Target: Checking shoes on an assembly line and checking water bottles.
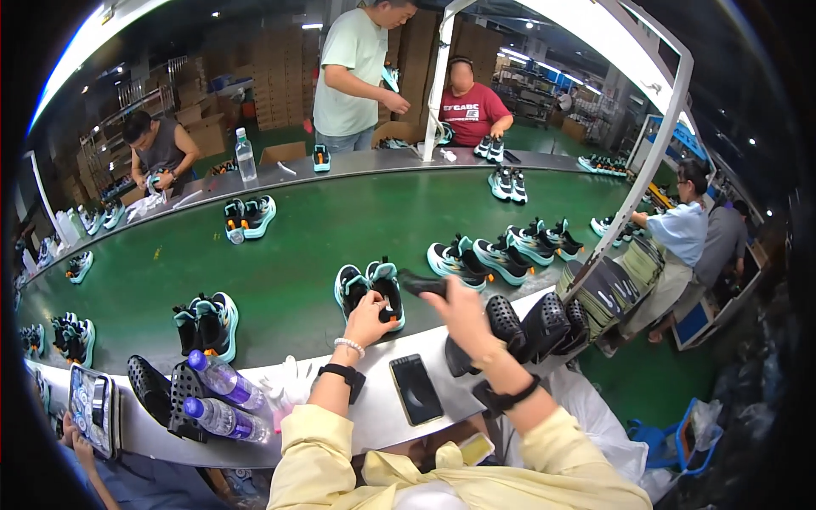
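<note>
A pair of black sneakers [349, 290] with mint-green soles stands on the green belt before me. My left hand [368, 323] has its fingers closed at the heel opening of the right-hand shoe [385, 285] of that pair. Just right of it, my right hand [463, 316] grips a dark, flat insole-like piece [422, 283], held level beside the shoe. Its far end points toward the pair; the part under my fingers is hidden. Several black perforated insoles [507, 324] stand in a bunch by my right forearm.
A phone [415, 389] lies on the metal ledge between my forearms. Left of it are water bottles [225, 420], white gloves [291, 380] and more perforated insoles [189, 395]. Several sneakers [501, 257] stand on the belt. A white post [633, 191] rises at right. People work across the belt.
</note>
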`<state>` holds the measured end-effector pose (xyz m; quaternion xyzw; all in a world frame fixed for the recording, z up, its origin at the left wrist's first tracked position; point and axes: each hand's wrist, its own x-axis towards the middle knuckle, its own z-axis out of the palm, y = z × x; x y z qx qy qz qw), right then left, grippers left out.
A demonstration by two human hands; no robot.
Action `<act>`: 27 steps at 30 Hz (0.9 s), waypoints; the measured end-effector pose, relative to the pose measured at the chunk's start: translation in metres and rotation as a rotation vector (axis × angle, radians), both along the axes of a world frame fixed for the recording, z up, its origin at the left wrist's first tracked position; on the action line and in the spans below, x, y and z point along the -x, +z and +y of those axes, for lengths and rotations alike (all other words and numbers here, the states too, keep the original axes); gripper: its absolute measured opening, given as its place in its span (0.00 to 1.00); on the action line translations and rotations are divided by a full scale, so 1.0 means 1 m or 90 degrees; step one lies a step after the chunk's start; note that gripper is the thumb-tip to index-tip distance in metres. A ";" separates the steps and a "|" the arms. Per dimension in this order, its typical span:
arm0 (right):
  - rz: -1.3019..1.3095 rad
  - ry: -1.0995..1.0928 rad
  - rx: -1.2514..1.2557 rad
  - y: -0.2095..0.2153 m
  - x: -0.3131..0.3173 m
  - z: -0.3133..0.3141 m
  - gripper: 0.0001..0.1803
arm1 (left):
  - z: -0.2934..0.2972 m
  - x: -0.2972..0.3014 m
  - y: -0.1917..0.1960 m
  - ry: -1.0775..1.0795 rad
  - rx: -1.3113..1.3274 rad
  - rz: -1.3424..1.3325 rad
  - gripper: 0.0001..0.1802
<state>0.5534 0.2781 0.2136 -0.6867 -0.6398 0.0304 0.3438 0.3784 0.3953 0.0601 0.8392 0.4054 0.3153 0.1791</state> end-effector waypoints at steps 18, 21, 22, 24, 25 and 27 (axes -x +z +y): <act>-0.332 0.004 0.084 -0.138 0.046 0.155 0.08 | -0.003 -0.002 -0.008 0.045 -0.033 0.010 0.15; -0.314 -0.016 0.097 -0.147 0.061 0.162 0.07 | 0.000 0.006 -0.014 0.065 -0.054 0.029 0.14; -0.291 -0.068 0.140 -0.148 0.069 0.166 0.06 | 0.001 0.010 -0.015 0.072 -0.049 0.036 0.15; -0.249 -0.142 0.232 -0.151 0.082 0.178 0.07 | 0.002 0.015 -0.014 0.069 -0.024 0.044 0.15; -0.243 -0.147 0.233 -0.153 0.084 0.183 0.07 | 0.000 0.016 -0.011 0.063 -0.025 0.048 0.15; -0.180 -0.177 0.288 -0.159 0.085 0.193 0.08 | -0.006 0.014 -0.004 0.092 0.017 0.018 0.14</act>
